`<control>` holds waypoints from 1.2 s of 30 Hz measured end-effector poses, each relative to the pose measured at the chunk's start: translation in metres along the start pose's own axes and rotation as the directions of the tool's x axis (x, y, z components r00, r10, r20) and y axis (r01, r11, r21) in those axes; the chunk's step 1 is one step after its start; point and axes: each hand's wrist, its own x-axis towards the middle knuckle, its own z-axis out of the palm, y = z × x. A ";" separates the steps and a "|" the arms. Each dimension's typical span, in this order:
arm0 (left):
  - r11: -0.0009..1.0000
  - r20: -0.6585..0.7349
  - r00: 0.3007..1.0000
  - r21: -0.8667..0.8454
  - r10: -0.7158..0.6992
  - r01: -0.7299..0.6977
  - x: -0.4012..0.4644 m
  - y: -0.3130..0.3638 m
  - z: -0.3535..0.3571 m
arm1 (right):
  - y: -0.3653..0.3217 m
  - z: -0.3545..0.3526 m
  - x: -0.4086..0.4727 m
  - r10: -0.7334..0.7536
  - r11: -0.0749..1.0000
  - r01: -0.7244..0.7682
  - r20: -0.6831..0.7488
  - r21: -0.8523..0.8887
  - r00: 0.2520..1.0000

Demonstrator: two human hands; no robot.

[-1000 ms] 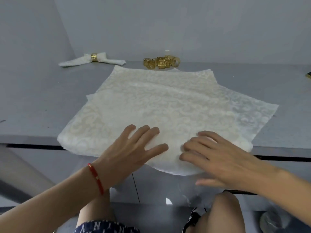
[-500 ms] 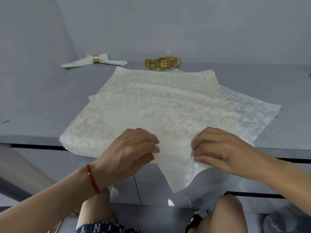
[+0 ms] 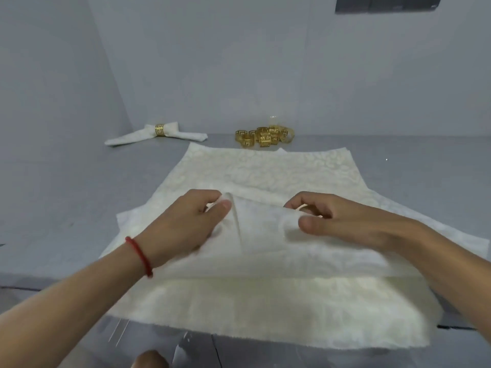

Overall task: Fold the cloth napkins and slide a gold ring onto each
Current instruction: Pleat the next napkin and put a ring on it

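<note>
A stack of cream patterned cloth napkins (image 3: 265,171) lies spread on the grey table (image 3: 66,197). The near part of the top napkin (image 3: 263,229) is lifted and turned back toward the far side. My left hand (image 3: 186,221), with a red string on the wrist, pinches its raised edge on the left. On the right, my right hand (image 3: 342,221) pinches the same edge. A pile of several gold rings (image 3: 264,136) sits at the back, just past the stack. One folded napkin with a gold ring (image 3: 159,130) on it lies at the back left.
Grey walls close the table at the back and on the left. A small clear object (image 3: 273,120) stands behind the rings. The napkin stack hangs over the table's near edge (image 3: 32,285). A dark panel (image 3: 385,4) is on the wall, upper right.
Both hands went from lying flat on the near corner to gripping it, then carried the napkin's near part up and away from me, over the stack. The camera view tilted up.
</note>
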 end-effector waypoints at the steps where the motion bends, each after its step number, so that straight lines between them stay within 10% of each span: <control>1: 1.000 0.020 1.000 0.024 0.013 -0.014 0.018 0.002 -0.001 | 0.001 -0.008 0.009 0.010 1.000 -0.010 0.003 -0.029 1.000; 15: 0.843 -0.059 0.997 0.533 -0.041 0.066 0.243 -0.003 0.038 | 0.083 -0.106 0.145 0.152 0.819 -0.399 -0.514 -0.412 0.844; 21: 0.854 -0.068 0.994 0.509 -0.080 0.103 0.263 -0.015 0.049 | 0.082 -0.104 0.155 0.069 0.822 -0.225 -0.300 -0.523 0.951; 26: 0.805 -0.072 0.997 0.589 -0.031 0.068 0.277 -0.025 0.052 | 0.098 -0.107 0.186 -0.078 0.866 -0.194 -0.507 -0.461 0.859; 36: 0.800 -0.104 0.994 0.594 -0.026 0.083 0.293 -0.032 0.046 | 0.097 -0.122 0.228 0.268 0.810 -0.494 -0.551 -0.316 0.790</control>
